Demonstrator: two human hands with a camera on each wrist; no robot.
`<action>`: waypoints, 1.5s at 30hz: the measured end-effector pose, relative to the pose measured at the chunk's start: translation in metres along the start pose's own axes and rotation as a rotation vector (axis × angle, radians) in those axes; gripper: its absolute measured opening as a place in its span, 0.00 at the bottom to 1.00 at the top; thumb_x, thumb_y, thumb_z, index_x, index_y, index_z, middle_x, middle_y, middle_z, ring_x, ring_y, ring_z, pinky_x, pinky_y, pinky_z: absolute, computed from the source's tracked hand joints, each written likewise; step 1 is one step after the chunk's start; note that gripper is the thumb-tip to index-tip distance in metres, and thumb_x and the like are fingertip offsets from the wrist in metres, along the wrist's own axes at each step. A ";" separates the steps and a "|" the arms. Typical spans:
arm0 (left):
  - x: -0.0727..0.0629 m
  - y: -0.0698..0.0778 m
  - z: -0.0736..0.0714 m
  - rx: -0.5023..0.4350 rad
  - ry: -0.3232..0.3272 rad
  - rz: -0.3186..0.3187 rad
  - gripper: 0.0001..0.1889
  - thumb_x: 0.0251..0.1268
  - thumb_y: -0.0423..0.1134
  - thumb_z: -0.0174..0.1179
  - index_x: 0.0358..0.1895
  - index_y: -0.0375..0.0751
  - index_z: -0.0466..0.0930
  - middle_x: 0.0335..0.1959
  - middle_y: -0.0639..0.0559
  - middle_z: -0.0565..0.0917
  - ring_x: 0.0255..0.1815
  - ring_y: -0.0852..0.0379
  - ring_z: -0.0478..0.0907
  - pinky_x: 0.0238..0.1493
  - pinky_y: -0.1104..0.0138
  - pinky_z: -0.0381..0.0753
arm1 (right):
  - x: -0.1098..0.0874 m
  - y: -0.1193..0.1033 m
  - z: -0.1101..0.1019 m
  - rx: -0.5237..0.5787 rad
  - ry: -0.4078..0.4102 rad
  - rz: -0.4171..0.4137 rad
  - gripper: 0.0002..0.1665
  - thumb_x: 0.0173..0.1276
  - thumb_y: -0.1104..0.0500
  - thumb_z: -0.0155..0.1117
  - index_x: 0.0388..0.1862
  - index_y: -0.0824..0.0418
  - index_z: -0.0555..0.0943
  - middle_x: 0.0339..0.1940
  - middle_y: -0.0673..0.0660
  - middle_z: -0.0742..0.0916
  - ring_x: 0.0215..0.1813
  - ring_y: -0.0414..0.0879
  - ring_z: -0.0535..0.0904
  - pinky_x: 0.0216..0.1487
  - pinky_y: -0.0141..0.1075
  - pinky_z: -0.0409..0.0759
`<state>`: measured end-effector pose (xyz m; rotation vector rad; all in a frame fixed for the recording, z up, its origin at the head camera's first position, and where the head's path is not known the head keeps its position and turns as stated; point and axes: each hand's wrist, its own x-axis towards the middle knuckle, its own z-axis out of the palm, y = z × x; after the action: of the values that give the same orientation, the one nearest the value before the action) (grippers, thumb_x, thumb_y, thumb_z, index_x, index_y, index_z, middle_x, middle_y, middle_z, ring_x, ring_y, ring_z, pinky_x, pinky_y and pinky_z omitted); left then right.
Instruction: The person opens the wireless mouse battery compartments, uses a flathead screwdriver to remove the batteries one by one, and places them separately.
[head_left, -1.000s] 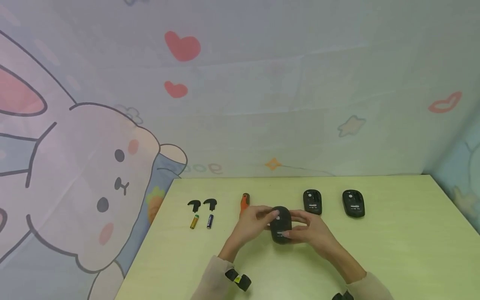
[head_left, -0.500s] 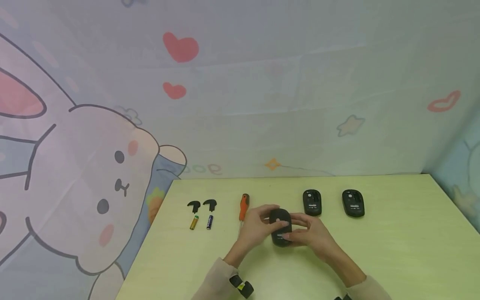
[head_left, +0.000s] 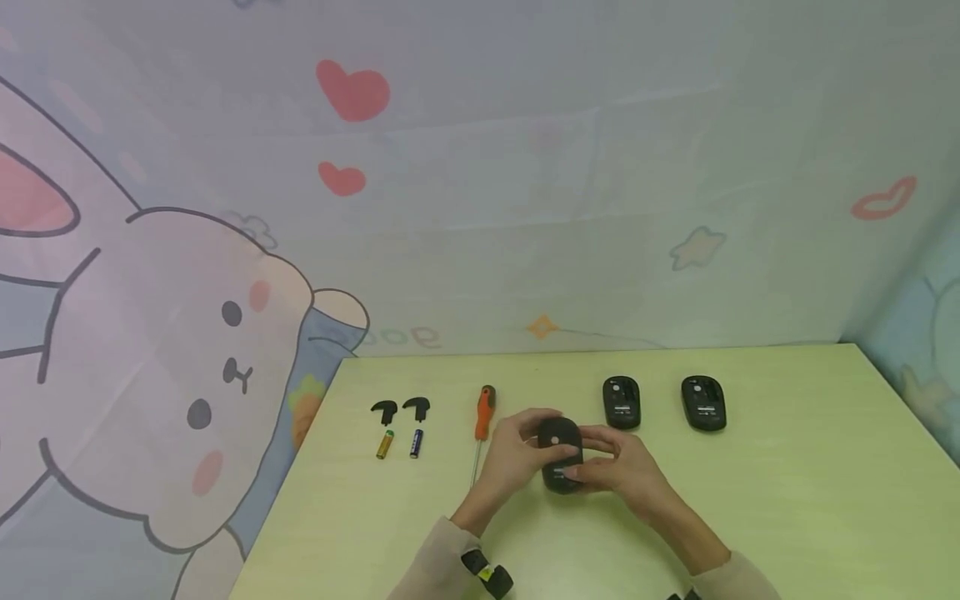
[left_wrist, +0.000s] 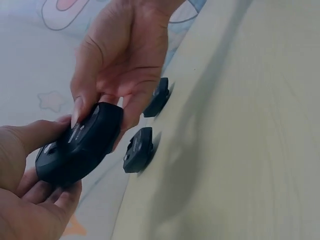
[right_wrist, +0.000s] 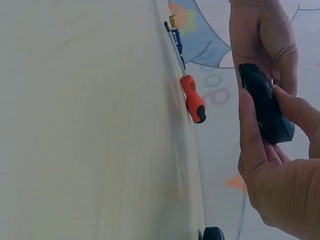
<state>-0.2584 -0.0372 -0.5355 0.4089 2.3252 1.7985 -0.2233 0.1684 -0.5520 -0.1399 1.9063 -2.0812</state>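
Between both hands a black computer mouse [head_left: 561,458] is held above the table with its labelled underside facing up. My left hand [head_left: 517,454] grips its left side, thumb lying across the underside. From the right, my right hand [head_left: 626,467] pinches the mouse, thumb on the label and fingers along the edge. In the left wrist view the mouse [left_wrist: 82,145] is tilted, with a thumb from each hand on its underside. The right wrist view shows the mouse [right_wrist: 267,105] from its side, fingers of both hands around it.
Two more black mice [head_left: 622,402] [head_left: 704,403] lie underside up at the back right. An orange-handled screwdriver [head_left: 485,412] lies left of the hands. Two black covers [head_left: 385,412] [head_left: 417,407] lie above a yellow battery [head_left: 385,445] and a blue battery [head_left: 416,444] on the pale table [head_left: 795,483].
My left hand has shifted slightly right and its thumb has slid down the underside of the mouse. More of the screwdriver shows now. The right hand keeps its hold.
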 end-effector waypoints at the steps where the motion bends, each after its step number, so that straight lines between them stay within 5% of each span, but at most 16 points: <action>1: 0.000 -0.001 0.001 -0.003 0.001 0.001 0.28 0.59 0.40 0.79 0.63 0.40 0.84 0.58 0.46 0.89 0.62 0.52 0.86 0.60 0.68 0.88 | 0.000 0.000 0.000 0.000 0.006 0.003 0.47 0.61 0.66 0.78 0.77 0.72 0.68 0.74 0.79 0.73 0.48 0.47 0.92 0.51 0.45 0.93; 8: -0.005 -0.012 0.000 -0.029 -0.006 0.039 0.24 0.60 0.40 0.79 0.60 0.44 0.86 0.57 0.45 0.90 0.60 0.50 0.88 0.58 0.69 0.88 | 0.001 0.002 0.004 -0.032 -0.002 0.006 0.46 0.60 0.66 0.79 0.75 0.73 0.70 0.72 0.81 0.75 0.48 0.51 0.93 0.49 0.45 0.93; 19: -0.010 -0.016 0.001 0.035 -0.030 0.071 0.17 0.63 0.44 0.77 0.55 0.50 0.89 0.51 0.52 0.92 0.52 0.62 0.89 0.52 0.74 0.88 | -0.001 0.008 0.007 -0.050 -0.003 0.046 0.44 0.60 0.66 0.78 0.74 0.73 0.72 0.69 0.77 0.80 0.50 0.54 0.93 0.48 0.46 0.93; 27: -0.001 -0.008 -0.011 0.143 -0.092 0.064 0.20 0.72 0.48 0.69 0.64 0.50 0.86 0.61 0.51 0.89 0.64 0.50 0.86 0.65 0.60 0.87 | -0.003 0.001 0.002 -0.015 -0.007 0.030 0.43 0.62 0.66 0.77 0.75 0.73 0.71 0.70 0.79 0.79 0.49 0.53 0.93 0.49 0.47 0.93; 33: 0.001 -0.007 -0.018 0.146 -0.133 0.040 0.19 0.75 0.50 0.66 0.64 0.53 0.85 0.62 0.52 0.88 0.62 0.48 0.87 0.65 0.54 0.87 | -0.006 -0.001 0.000 -0.006 -0.016 0.034 0.44 0.62 0.66 0.78 0.75 0.73 0.71 0.70 0.78 0.79 0.49 0.52 0.92 0.49 0.46 0.93; 45: -0.005 -0.009 -0.019 0.017 -0.028 -0.022 0.17 0.72 0.49 0.69 0.56 0.46 0.90 0.53 0.45 0.92 0.51 0.51 0.92 0.54 0.63 0.92 | -0.006 0.002 0.001 -0.001 -0.012 0.042 0.45 0.62 0.64 0.79 0.75 0.73 0.71 0.71 0.80 0.77 0.48 0.53 0.92 0.49 0.46 0.93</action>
<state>-0.2606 -0.0582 -0.5392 0.4066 2.3187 1.7530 -0.2170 0.1690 -0.5531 -0.1107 1.8866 -2.0478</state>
